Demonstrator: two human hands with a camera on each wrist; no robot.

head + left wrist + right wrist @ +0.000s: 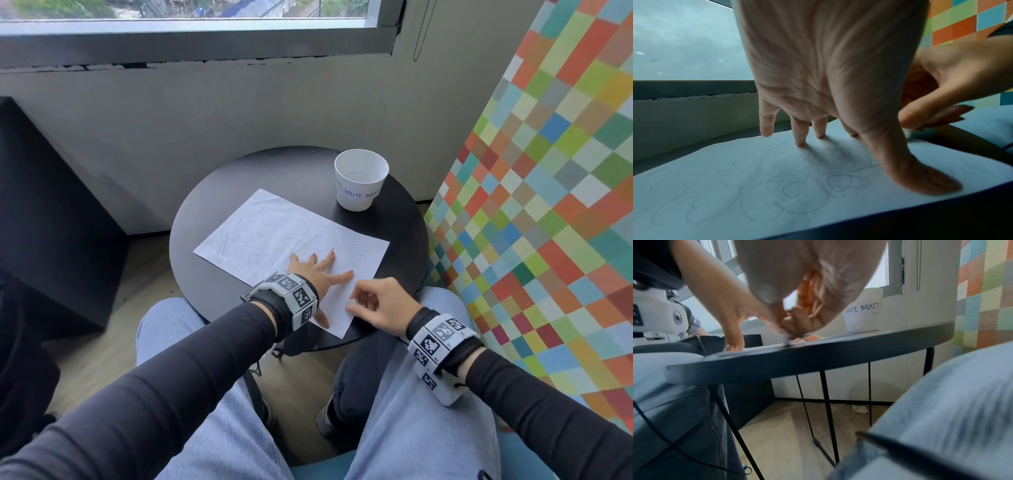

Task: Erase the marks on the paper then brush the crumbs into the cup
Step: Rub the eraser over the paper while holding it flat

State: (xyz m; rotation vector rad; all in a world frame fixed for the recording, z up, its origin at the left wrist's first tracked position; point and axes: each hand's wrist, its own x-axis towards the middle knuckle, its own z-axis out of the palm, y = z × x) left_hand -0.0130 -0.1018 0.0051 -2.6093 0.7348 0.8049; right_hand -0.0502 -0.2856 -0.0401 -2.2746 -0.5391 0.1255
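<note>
1. Pinched in the right hand (pixel 380 303), a small white eraser (pixel 785 337) touches the pencil-scribbled white paper sheet (pixel 274 233).
2. Beside it, the left hand (pixel 317 270) presses flat, fingers spread.
3. Beyond both hands stands the white paper cup (pixel 359 181).

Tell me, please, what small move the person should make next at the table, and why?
Probably rub the eraser in short strokes across the paper's near corner. The right hand pinches the small white eraser with its tip on the paper, the left hand presses the sheet flat with spread fingers, and pencil scribbles remain all over it. The waste basket cup can wait.
</note>
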